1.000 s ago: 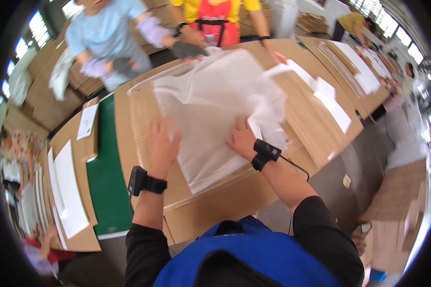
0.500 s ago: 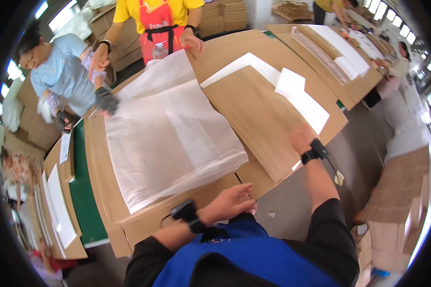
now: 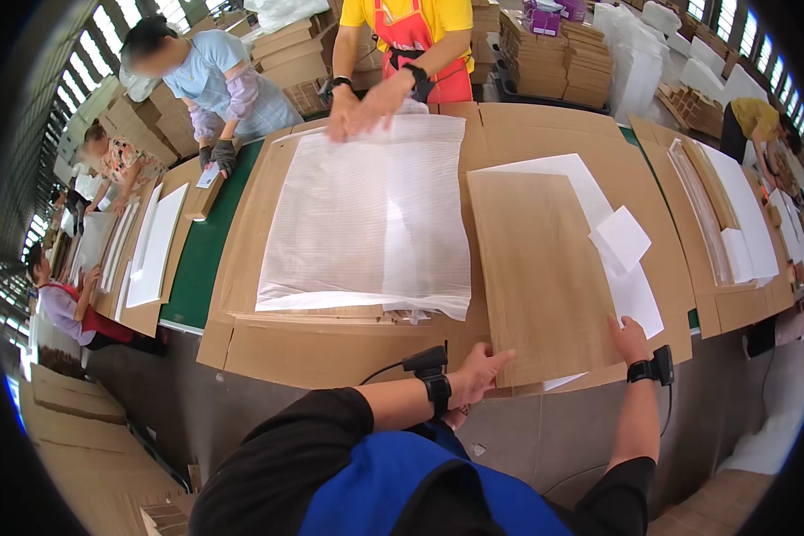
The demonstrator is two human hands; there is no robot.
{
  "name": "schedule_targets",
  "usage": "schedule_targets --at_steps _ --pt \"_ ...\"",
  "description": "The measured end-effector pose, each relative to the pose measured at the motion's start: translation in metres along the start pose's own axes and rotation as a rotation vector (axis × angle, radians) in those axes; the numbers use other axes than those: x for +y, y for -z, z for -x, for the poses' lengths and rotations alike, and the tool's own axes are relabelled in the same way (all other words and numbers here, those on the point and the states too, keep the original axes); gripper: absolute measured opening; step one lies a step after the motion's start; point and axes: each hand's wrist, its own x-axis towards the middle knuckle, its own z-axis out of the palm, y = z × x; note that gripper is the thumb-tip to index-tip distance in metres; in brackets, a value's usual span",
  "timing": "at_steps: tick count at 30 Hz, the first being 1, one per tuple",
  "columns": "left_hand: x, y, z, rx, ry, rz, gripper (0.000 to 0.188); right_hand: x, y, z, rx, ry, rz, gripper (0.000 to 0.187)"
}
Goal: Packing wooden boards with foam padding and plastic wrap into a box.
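Observation:
A wood-grain panel [image 3: 545, 268] lies at a slant on an opened cardboard sheet [image 3: 509, 134], partly over white foam sheets [image 3: 639, 299]. My left hand [image 3: 478, 371] is closed at the panel's near left corner, its thumb side over the top; its lower fingers are partly hidden. On the near right edge, my right hand [image 3: 630, 339] grips the same panel. To the left, a translucent foam wrapping sheet [image 3: 357, 214] covers a flat stack, with wood-coloured edges showing at its near side. A small white foam block [image 3: 621, 239] rests on the foam beside the panel.
Across the table a person in a red apron [image 3: 411, 40] has both hands over the wrap's far edge. Another person in light blue [image 3: 232, 80] stands at the far left. A green belt surface [image 3: 192, 277] runs between cardboard sheets. Carton stacks [image 3: 563, 58] stand behind.
My left hand has moved from in front of my body to the panel's near left corner. The co-worker in blue has drawn back from the wrap. The view has turned left.

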Motion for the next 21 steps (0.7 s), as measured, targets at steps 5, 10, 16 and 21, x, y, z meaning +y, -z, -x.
schedule_targets --at_steps 5,10,16,21 --pt "0.07 -0.046 0.063 -0.216 -0.244 -0.1 0.055 -0.042 0.051 0.008 -0.227 -0.04 -0.517 0.051" --pt "0.101 -0.024 0.107 -0.277 -0.297 -0.274 0.057 -0.067 0.065 0.047 -0.146 -0.034 -0.705 0.04" --pt "0.133 0.099 0.136 -0.315 -0.617 -0.276 0.053 -0.214 0.108 0.091 0.032 0.089 -0.891 0.032" --pt "0.165 0.214 0.167 0.142 -0.765 -0.139 0.043 -0.356 0.082 0.101 0.033 0.3 -0.804 0.034"
